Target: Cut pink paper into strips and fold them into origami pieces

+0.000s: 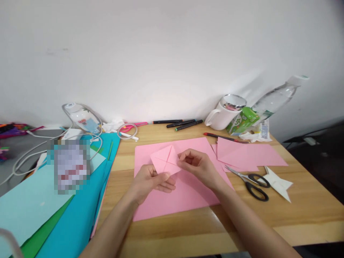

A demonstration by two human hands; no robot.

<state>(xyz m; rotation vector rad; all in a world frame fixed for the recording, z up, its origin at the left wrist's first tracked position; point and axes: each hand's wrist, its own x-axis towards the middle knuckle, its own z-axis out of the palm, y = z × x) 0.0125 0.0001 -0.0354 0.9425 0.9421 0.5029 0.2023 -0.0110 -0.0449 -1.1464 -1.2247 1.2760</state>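
Your left hand (152, 181) and right hand (197, 165) both pinch the folded pink paper (165, 159), left fingers closed on its lower edge, right fingers closed on its right corner, so it hangs just above the desk between them. Under the grip spreads the wooden table (295, 211). Left of it lies a stack of blue and green sheets (67, 215). Directly beneath it lies a large pink sheet (188, 197), and more pink sheets (247, 156) lie to its right. Beyond these, far right, a clear bottle (274, 96) leans by a white mug (224, 113). The scissors (252, 182) rest near your right wrist, touching a white folded shape (279, 182).
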